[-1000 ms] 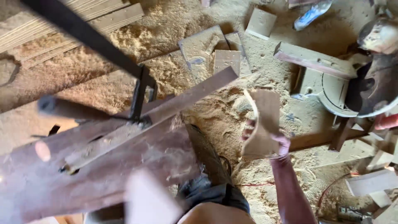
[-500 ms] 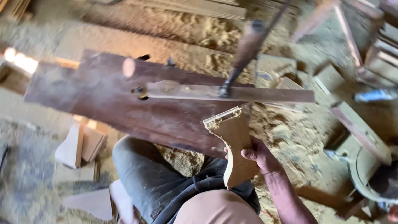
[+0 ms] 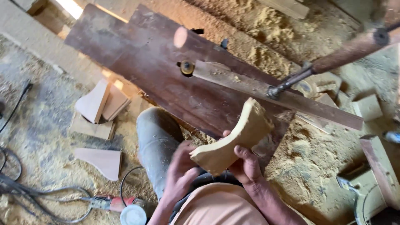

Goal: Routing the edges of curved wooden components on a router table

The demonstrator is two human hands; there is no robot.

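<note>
A curved, pale wooden piece (image 3: 235, 136) is held in front of my chest, above my knee. My right hand (image 3: 246, 166) grips its lower edge from below. My left hand (image 3: 180, 168) touches its near left end, fingers partly curled and blurred. Beyond it lies a dark brown metal work plate (image 3: 158, 71) with a wooden bar (image 3: 275, 93) bolted across it and a long handled rod (image 3: 333, 58) resting on the bar.
Cut wooden blocks (image 3: 100, 104) and a curved offcut (image 3: 102, 161) lie on the sawdust floor at left. A red power tool (image 3: 121, 206) with dark cables (image 3: 25, 196) sits at bottom left. More wood blocks (image 3: 368, 107) and a machine (image 3: 375, 183) are at right.
The view has swung left and closer. The curved wooden piece has come in toward my chest, and my left hand has come up to meet it.
</note>
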